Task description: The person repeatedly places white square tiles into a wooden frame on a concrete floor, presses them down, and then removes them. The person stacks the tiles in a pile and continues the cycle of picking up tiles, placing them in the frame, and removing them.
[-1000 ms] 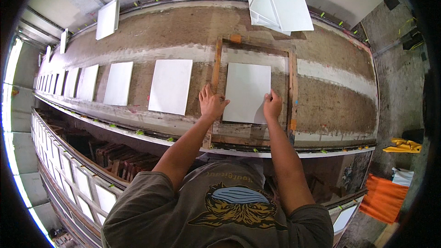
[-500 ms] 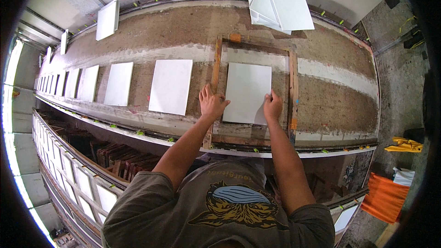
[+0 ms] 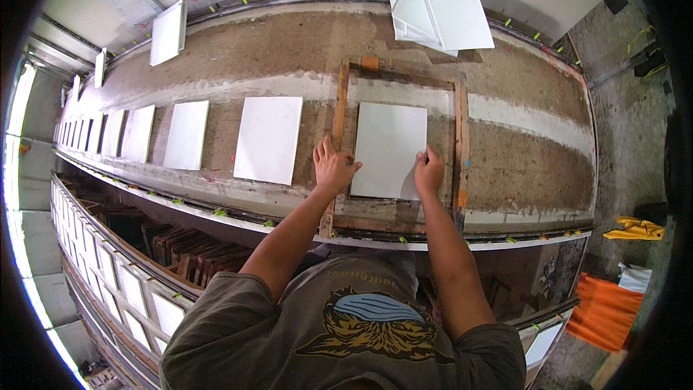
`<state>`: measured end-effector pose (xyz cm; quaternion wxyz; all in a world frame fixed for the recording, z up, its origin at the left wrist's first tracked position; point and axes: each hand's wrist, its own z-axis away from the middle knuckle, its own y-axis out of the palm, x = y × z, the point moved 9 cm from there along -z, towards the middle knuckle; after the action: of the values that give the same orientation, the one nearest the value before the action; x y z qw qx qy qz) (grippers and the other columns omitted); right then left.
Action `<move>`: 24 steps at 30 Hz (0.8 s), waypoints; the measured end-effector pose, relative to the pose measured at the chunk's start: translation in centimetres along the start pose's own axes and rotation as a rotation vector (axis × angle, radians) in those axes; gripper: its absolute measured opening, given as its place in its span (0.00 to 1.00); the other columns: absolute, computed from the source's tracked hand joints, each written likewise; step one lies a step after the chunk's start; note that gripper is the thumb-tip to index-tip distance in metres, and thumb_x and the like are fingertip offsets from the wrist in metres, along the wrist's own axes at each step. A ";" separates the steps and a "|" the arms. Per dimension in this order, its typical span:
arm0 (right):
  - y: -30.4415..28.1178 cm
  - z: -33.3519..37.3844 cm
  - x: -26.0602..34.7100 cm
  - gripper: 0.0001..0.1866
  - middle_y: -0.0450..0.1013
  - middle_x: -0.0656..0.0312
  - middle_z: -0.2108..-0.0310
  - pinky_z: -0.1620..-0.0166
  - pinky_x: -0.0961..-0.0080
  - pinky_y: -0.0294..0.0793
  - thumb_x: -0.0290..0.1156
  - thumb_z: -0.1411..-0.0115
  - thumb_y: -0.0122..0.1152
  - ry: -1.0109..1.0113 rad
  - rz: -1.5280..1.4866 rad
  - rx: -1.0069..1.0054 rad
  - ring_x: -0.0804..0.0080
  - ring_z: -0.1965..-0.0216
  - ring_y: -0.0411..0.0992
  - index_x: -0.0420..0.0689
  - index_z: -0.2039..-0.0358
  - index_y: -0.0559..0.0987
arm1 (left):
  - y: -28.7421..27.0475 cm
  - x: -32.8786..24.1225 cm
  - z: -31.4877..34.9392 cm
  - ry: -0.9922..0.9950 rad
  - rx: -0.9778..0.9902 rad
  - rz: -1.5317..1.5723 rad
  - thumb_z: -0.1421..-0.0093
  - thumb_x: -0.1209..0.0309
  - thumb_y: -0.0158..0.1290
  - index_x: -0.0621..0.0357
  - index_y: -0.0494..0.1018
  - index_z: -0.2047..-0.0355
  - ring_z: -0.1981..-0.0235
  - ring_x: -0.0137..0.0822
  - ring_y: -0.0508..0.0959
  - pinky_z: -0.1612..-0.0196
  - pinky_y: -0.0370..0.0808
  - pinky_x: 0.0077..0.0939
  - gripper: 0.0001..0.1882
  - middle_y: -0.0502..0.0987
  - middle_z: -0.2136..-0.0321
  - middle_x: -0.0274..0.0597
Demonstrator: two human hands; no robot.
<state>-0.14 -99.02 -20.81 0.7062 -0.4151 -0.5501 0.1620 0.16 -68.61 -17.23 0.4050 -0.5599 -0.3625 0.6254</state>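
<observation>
A thin white rectangular sheet [image 3: 392, 148] lies flat inside a wooden frame [image 3: 462, 144], which rests on the long worktable. My left hand [image 3: 336, 166] lies over the frame's left bar with its fingers apart, thumb side at the sheet's left edge. At the sheet's right edge is my right hand [image 3: 429, 174], its fingers curled in and closed on that edge. The undersides of both hands are hidden.
More white sheets [image 3: 268, 140] lie in a row leftward along the worktable [image 3: 527, 166]. A loose pile of sheets [image 3: 456, 18] sits at the far edge. Green clips [image 3: 219, 212] line the table's rims. An orange cloth [image 3: 605, 310] hangs at right.
The view has shifted very slightly, so the table and sheets appear a little lower. Both hands keep their places at the sheet's edges.
</observation>
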 end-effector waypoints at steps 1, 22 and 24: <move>0.0 0.0 0.0 0.24 0.74 0.44 0.52 0.45 0.52 0.72 0.39 0.35 0.62 0.006 -0.009 0.008 0.45 0.49 0.72 0.43 0.41 0.78 | 0.0 0.0 0.0 -0.004 0.008 0.002 0.47 0.48 0.68 0.43 0.87 0.62 0.31 0.60 0.52 0.28 0.47 0.55 0.18 0.55 0.34 0.61; -1.2 0.2 1.6 0.23 0.80 0.46 0.56 0.48 0.53 0.74 0.40 0.35 0.63 -0.074 0.064 -0.021 0.45 0.54 0.76 0.40 0.43 0.79 | -0.4 -0.3 0.0 -0.029 0.031 0.007 0.45 0.50 0.67 0.46 0.86 0.60 0.30 0.58 0.53 0.29 0.50 0.53 0.19 0.54 0.33 0.60; -1.3 0.3 1.6 0.23 0.81 0.46 0.57 0.48 0.53 0.74 0.39 0.35 0.63 -0.062 0.042 -0.015 0.45 0.55 0.76 0.40 0.44 0.79 | -0.4 -0.3 0.0 -0.028 0.031 0.009 0.46 0.50 0.68 0.46 0.85 0.59 0.30 0.58 0.53 0.28 0.50 0.53 0.19 0.54 0.33 0.59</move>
<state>-0.19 -98.58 -18.76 0.6821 -0.4268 -0.5640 0.1856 0.20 -68.78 -16.76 0.4058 -0.5465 -0.3559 0.6403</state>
